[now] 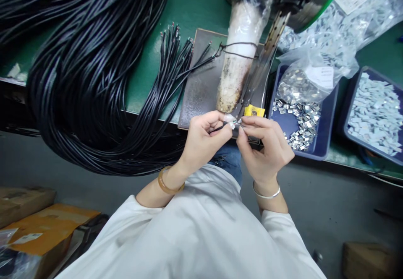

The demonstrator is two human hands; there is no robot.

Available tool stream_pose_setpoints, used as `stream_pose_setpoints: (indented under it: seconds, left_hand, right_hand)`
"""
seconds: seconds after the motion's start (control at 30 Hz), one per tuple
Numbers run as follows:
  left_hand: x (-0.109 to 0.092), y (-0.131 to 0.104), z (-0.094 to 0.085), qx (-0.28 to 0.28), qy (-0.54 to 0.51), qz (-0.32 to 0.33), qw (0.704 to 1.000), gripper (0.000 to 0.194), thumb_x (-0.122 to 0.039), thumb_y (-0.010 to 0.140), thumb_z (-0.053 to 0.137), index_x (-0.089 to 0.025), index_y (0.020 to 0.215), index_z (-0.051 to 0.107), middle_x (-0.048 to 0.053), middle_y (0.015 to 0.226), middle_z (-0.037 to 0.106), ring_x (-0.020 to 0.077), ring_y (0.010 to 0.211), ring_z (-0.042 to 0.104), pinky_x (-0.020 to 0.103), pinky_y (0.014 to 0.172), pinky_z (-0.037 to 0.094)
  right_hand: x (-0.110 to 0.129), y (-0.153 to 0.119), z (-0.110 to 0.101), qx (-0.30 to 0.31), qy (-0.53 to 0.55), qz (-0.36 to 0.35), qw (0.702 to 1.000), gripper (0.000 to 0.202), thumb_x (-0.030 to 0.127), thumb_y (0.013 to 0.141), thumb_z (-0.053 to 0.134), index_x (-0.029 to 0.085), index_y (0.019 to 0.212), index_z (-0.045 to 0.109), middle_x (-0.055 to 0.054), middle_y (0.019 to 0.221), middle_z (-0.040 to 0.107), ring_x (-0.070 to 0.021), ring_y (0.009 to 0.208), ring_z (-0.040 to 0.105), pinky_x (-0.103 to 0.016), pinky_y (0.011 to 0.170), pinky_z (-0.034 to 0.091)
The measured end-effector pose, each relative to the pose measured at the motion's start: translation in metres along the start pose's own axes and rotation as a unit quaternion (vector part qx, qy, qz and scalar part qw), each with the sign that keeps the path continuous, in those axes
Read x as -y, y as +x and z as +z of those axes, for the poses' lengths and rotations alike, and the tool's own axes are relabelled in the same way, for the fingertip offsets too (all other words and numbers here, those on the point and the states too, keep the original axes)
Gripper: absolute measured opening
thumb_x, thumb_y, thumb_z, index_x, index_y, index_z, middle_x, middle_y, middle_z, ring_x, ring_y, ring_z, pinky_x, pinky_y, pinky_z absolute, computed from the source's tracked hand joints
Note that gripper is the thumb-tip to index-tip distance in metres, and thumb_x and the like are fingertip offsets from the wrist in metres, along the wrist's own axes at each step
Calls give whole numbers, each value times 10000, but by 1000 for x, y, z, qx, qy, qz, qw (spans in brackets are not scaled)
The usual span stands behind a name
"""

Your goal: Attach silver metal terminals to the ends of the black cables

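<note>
Pinching a black cable (220, 127) near its tip, my left hand (204, 138) is at the edge of the green bench (189, 6). My right hand (264, 140) has fingertips almost meeting beside it; I can't tell what they grip. This end seems partway done; bundled cables (171, 67) and metal pieces (307, 134) suggest plenty left.

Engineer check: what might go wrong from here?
1. The left hand pinches a black cable right by a small pale piece, with the right hand close; the piece looks easy to fumble or drop.

2. The cable bundle sags over the edge of the green table; its weight might drag it down.

3. A plastic bag rests on loose metal pieces; shifting it could scatter some.
</note>
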State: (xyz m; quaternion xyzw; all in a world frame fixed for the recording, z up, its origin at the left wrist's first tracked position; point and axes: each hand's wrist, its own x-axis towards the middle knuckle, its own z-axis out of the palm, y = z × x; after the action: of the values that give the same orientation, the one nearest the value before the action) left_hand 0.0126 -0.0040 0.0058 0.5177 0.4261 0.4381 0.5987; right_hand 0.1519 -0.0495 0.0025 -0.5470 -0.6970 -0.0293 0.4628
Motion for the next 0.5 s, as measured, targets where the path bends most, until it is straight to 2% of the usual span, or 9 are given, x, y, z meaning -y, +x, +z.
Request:
stream_pose_setpoints:
  seconds: [0.37,0.5]
  left_hand:
    - [1,0,-3,2,3,-15,1000,49,-127,738,669,-142,691,669,-78,493,342,41,476,270,196,463,208]
    - [2,-2,-3,5,-7,-5,1000,51,-152,746,688,-142,709,721,-46,530,448,54,505,350,190,474,277]
  right_hand:
    - [2,-1,0,3,-16,-15,1000,198,70,827,696,221,896,589,-41,1009,771,-139,869,745,-255,764,603]
    - [1,-2,-1,-6,-5,-16,1000,213,43,812,710,202,920,618,-53,1005,771,-143,900,740,-258,808,599]
